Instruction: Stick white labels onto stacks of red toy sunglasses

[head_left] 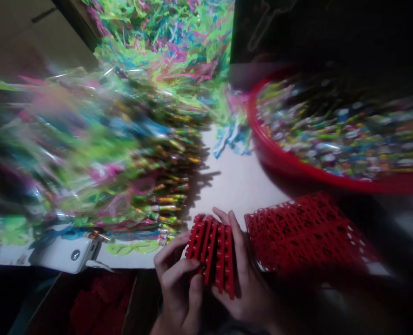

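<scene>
Nearest in the head view are the person's two hands, the left hand (178,284) and the right hand (250,286), close together at the near edge of the counter (241,174). Both are closed on a small set of red toothed strips (209,251), which is held directly between them. The long axis of the strips runs roughly away from the person, with the near ends leaning a little to the right. Left thumb and fingers pinch the left side; the right fingers lie along the right side and partly behind. Neither hand is clearly nearer, since both touch the strips.

Just beside the right hand, to its right, lies a red lattice stack (304,232), and it limits the free space on that side. Beyond it stands a red basin (274,151) full of small colourful pieces (332,135), too blurred to name. On the left, a large heap of wrapped sticks (168,200) comes near the left hand. A white device (67,253) with a cable (100,265) rests at the counter edge, and below are more red pieces (88,307).
</scene>
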Motion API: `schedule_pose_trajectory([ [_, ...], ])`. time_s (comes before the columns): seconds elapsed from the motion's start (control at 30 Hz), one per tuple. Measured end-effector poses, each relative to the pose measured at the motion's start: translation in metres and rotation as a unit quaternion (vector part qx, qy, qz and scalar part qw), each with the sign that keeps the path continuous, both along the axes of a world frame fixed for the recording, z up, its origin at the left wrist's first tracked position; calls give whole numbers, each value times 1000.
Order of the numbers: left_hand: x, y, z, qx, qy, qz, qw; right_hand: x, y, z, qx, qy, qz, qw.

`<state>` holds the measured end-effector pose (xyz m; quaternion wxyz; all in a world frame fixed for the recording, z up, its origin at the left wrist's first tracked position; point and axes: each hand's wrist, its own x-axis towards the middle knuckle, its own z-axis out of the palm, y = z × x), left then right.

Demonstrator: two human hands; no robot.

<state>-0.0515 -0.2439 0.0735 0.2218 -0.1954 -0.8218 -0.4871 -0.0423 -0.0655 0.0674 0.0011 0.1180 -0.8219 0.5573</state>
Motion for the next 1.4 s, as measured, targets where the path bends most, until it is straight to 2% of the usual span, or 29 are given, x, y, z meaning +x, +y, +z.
schedule_pose_trajectory([
  [0.17,-3,-8,6,-79,-51,-26,995,-4,1,5,-7,16,6,1000],
  [0.33,-6,-6,22,-131,-105,-37,985,-9,-1,-1,30,61,-7,998],
  [0.47,-8,-4,32,-184,-77,-20,980,-9,-2,-7,61,84,-10,995],
  [0.63,-12,-3,36,-244,-78,-21,966,-7,-2,-8,66,137,-7,988],
  [0.83,-15,2,48,-259,-89,-13,962,-11,-4,-3,92,90,-31,991],
  [1.03,-14,8,63,-254,-116,2,960,-13,-12,-4,88,67,-35,993],
  [1.17,-12,1,61,-251,-146,-2,957,-10,-13,-5,94,39,-22,995],
  [1.3,2,-19,49,-169,-166,50,970,-1,-6,5,104,36,46,993],
  [1.4,23,-32,32,-36,-150,124,980,9,-1,15,35,-39,9,999],
])
